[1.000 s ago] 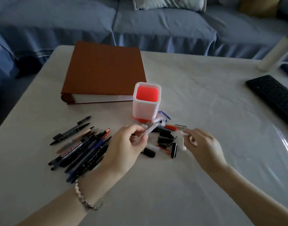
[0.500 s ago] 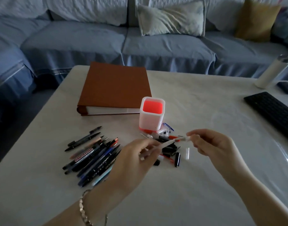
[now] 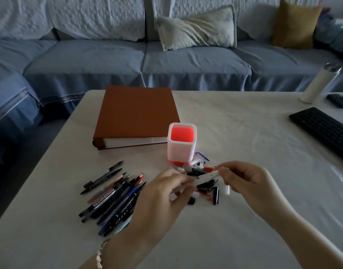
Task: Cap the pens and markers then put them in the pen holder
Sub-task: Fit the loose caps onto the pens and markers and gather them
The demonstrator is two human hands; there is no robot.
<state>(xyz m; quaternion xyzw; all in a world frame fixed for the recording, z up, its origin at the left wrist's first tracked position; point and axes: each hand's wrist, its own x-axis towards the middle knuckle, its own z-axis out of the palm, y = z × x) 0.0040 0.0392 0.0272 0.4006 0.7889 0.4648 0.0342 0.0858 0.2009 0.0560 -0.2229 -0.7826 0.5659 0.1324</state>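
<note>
My left hand (image 3: 163, 193) is curled around the barrel of a pale pen (image 3: 200, 179) just below the middle of the frame, fingers closed on it, while my right hand (image 3: 244, 183) pinches the pen's other end between thumb and fingertips; whether a cap is already seated there I cannot tell, as my fingers cover that end. The pen lies tilted, its right end higher in the frame. Beneath and between my hands a scatter of loose caps (image 3: 209, 188) lies on the tabletop (image 3: 244, 133), mostly black with some red and white bits, and one black cap (image 3: 216, 195) lies a little apart at the lower right of the scatter. Just above them stands the pen holder (image 3: 182, 145), a white square cup with a glowing red inside and a red base, upright in the centre of the frame. To the lower left a heap of uncapped pens and markers (image 3: 112, 199) lies fanned out, tips toward the upper right, one of them lettered WHITEBOARD. A thick brown album (image 3: 137, 113) lies flat behind the holder, nearly touching it. A black keyboard (image 3: 324, 131) sits at the right edge, with a white bottle (image 3: 318, 84) beyond it at the upper right. A bead bracelet (image 3: 99, 255) circles my left wrist.
</note>
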